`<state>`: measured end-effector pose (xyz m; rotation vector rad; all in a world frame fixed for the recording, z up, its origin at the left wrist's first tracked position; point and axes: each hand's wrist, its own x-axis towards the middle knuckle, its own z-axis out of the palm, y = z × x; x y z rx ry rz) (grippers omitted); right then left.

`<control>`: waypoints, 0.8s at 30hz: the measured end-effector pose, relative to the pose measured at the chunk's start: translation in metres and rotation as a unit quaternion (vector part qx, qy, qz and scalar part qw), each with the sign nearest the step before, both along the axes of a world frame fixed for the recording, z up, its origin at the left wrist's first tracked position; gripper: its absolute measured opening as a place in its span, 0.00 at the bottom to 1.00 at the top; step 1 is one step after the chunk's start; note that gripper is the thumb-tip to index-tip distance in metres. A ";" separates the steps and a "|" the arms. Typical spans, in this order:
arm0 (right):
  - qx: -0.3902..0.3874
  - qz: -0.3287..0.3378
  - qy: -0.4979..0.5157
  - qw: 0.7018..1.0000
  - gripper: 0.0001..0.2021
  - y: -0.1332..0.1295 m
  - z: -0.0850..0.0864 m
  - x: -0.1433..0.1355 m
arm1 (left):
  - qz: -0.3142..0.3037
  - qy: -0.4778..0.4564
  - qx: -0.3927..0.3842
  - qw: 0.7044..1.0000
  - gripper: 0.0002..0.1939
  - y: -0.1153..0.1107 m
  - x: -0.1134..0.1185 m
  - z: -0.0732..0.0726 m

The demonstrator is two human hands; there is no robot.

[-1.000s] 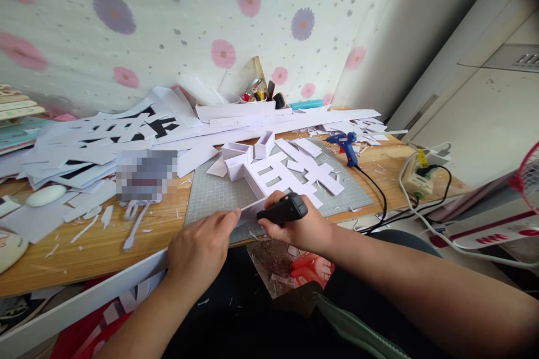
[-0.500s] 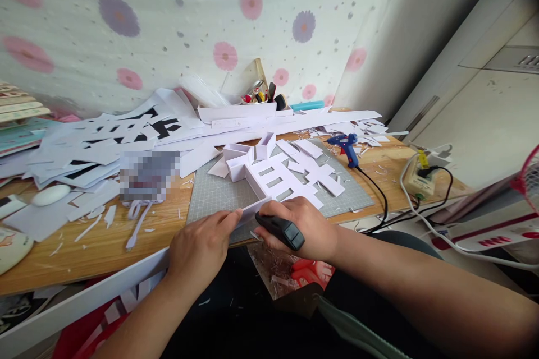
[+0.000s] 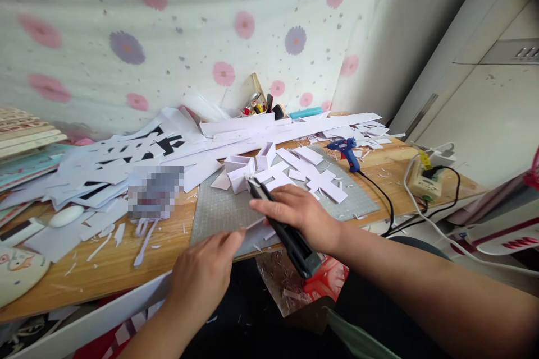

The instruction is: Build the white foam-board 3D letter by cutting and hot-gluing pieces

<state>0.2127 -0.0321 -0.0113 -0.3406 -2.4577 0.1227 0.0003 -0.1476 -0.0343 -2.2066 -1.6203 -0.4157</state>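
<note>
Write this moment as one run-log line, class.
left hand: touching white strip | right hand: holding black cutter, tip over cutting mat | blue glue gun: on wooden table

A slim black utility knife [image 3: 290,244] is gripped in the right hand [image 3: 303,216], its long, straight body slanted from near right to far left. A lighter grey band is shown along its upper part; whether a blade is extended at the far tip cannot be made out. A narrow white strip of board [image 3: 258,228] is pinched at its left end by the left hand [image 3: 202,275], above the near edge of the grey cutting mat [image 3: 214,213]. Its right part is hidden behind the knife and right hand.
</note>
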 end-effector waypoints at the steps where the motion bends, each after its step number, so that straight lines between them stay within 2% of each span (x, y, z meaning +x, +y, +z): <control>1: 0.018 0.005 -0.011 1.000 0.18 -0.001 -0.003 -0.001 | -0.020 -0.017 0.008 1.000 0.14 -0.004 0.001 0.005; 3: 0.013 0.028 -0.009 0.999 0.18 -0.003 -0.007 -0.002 | -0.054 -0.055 0.025 0.997 0.13 -0.012 0.004 0.015; 5: -0.051 0.087 0.026 0.995 0.18 -0.006 -0.006 -0.001 | -0.075 -0.081 0.034 0.993 0.13 -0.019 0.009 0.026; 8: -0.178 0.201 0.099 0.958 0.19 -0.011 0.001 0.004 | -0.090 -0.114 0.028 0.989 0.11 -0.026 0.014 0.040; 10: -0.237 0.231 0.136 0.934 0.18 -0.014 0.007 0.006 | -0.087 -0.142 0.006 0.986 0.09 -0.029 0.017 0.046; 15: -0.295 0.225 0.212 0.904 0.15 -0.024 0.010 0.006 | -0.071 -0.203 -0.022 0.976 0.07 -0.035 0.021 0.057; 19: -0.311 0.215 0.241 0.894 0.14 -0.030 0.009 0.003 | -0.048 -0.246 -0.032 0.967 0.05 -0.038 0.023 0.060; 22: -0.337 0.204 0.261 0.881 0.13 -0.032 0.012 0.001 | -0.028 -0.297 -0.063 0.952 0.05 -0.037 0.023 0.061; 24: -0.340 0.189 0.260 0.884 0.12 -0.033 0.013 0.000 | -0.008 -0.329 -0.085 0.941 0.06 -0.036 0.022 0.061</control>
